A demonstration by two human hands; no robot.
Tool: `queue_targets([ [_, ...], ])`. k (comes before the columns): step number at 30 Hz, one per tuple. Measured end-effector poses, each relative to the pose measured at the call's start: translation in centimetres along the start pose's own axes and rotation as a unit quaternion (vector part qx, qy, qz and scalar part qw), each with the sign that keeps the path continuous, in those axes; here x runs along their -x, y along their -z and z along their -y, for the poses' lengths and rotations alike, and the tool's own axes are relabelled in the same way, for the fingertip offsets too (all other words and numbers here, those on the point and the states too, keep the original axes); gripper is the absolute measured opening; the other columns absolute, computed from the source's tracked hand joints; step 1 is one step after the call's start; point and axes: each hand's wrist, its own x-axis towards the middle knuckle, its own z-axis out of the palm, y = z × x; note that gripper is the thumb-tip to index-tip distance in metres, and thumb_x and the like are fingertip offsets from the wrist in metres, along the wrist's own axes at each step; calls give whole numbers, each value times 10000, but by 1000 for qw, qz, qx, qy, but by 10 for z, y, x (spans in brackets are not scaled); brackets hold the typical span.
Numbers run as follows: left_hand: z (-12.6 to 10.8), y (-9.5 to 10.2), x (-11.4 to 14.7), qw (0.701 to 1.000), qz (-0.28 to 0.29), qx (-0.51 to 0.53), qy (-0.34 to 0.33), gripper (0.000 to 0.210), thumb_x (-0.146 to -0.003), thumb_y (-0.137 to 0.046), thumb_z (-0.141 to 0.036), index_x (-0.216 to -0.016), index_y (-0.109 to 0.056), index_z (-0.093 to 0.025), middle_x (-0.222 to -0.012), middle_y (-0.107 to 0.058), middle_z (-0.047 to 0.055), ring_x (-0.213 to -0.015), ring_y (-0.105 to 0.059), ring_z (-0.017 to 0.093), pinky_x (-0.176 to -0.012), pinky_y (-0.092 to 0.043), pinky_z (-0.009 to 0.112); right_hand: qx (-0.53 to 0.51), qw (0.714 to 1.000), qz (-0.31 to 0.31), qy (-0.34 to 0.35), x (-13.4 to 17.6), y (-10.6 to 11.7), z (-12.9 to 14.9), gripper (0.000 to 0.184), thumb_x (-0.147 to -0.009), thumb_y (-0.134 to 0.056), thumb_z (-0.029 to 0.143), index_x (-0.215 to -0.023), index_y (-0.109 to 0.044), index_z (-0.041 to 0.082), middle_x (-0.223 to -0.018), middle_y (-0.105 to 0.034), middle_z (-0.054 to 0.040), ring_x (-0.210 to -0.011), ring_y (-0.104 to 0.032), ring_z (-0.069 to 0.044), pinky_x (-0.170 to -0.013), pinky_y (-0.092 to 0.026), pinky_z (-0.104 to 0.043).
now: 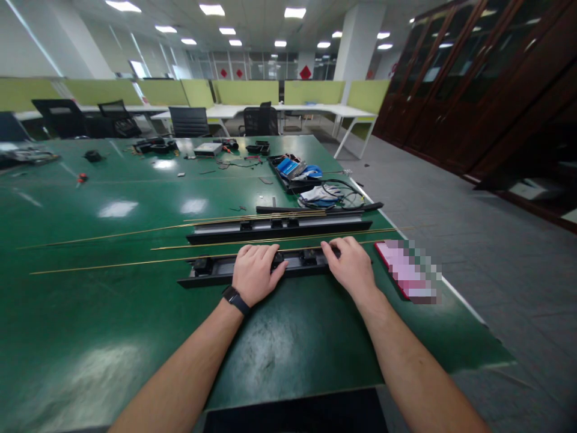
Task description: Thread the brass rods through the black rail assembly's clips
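A long black rail with a pale inside and several black blocks lies crosswise before me on the green table. My left hand grips it near the middle, fingers over the far side and thumb at the near side. Toward the rail's right end, my right hand holds it the same way. A thin brass-coloured rod runs along its far edge and sticks out far to the left. My fingers partly hide rod and rail. Behind lies a second black rail, with more thin rods beside it.
A phone-like red-edged object, partly pixelated, lies right of my right hand near the table edge. Farther back are gloves, a black cable and a black tray with blue items. Small parts and tools scatter the table's far side.
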Motion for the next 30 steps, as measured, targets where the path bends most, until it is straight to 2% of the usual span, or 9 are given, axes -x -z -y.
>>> queue_targets([
  [6, 0, 0, 0, 1000, 2, 3, 1, 397, -1033, -545, -491, -1255, -684, -192, -1123, -778, 109, -1017, -704, 290, -973, -437, 474, 30, 999, -12, -23, -2, 1, -6, 390, -1021, -525, 505, -934, -761, 208, -967, -694, -101, -931, -661, -251, -845, -479, -374],
  [10, 0, 0, 0, 1000, 4, -1, -2, 403, -1033, -549, -489, -1255, -680, -180, -1123, -777, 105, -1017, -701, 286, -975, -437, 473, 19, 999, -17, -35, -3, 1, -6, 376, -1015, -544, 508, -977, -763, 206, -1008, -707, -100, -933, -669, -246, -838, -478, -368],
  [16, 0, -1, 0, 1000, 0, -8, -2, 407, -1031, -557, -493, -1253, -676, -173, -1127, -775, 100, -1025, -701, 289, -966, -434, 466, 5, 1000, 11, -6, -1, 1, -1, 380, -1017, -549, 523, -957, -762, 214, -990, -710, -82, -946, -664, -236, -855, -465, -359],
  [23, 0, -1, 0, 1000, -3, -3, -4, 405, -1026, -562, -490, -1255, -689, -182, -1117, -779, 112, -1011, -709, 294, -955, -444, 474, 34, 999, -16, -31, -2, 1, -6, 367, -997, -574, 507, -899, -762, 208, -954, -703, -94, -916, -664, -247, -823, -467, -368],
  [30, 1, -3, 1, 1000, -4, -8, -7, 411, -1029, -559, -491, -1254, -681, -168, -1118, -778, 107, -1016, -706, 290, -961, -437, 469, 3, 1000, -6, 3, 1, -1, 2, 373, -1005, -576, 535, -966, -765, 216, -987, -719, -79, -952, -671, -246, -849, -468, -364],
])
